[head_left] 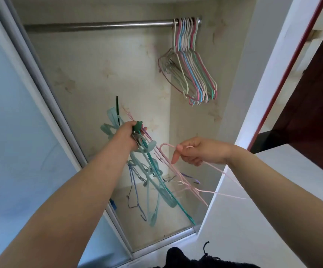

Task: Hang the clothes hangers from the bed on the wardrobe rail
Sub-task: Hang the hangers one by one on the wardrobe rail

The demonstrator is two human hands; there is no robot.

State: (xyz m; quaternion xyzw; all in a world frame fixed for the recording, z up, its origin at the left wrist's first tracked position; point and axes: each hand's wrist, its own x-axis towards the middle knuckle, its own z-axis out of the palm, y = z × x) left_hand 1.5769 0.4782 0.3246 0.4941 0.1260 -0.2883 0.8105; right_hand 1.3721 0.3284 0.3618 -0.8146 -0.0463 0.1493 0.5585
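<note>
My left hand [126,135] grips a tangled bunch of hangers [153,182], teal, green, blue and purple, which dangles down inside the open wardrobe. My right hand [199,151] holds a thin pink hanger [178,171] near its hook, the hook pointing left toward the bunch and its frame still crossing the other hangers. High up, the metal wardrobe rail [98,26] runs across. Several pastel hangers [193,74] hang bunched at its right end. Both hands are well below the rail.
A pale blue sliding door [11,132] with a metal frame stands at the left. A white wardrobe side panel [272,84] is at the right, with a dark red-brown door [311,103] beyond it. The wardrobe floor [156,225] shows below the hangers, and black fabric [195,258] lies at the bottom edge.
</note>
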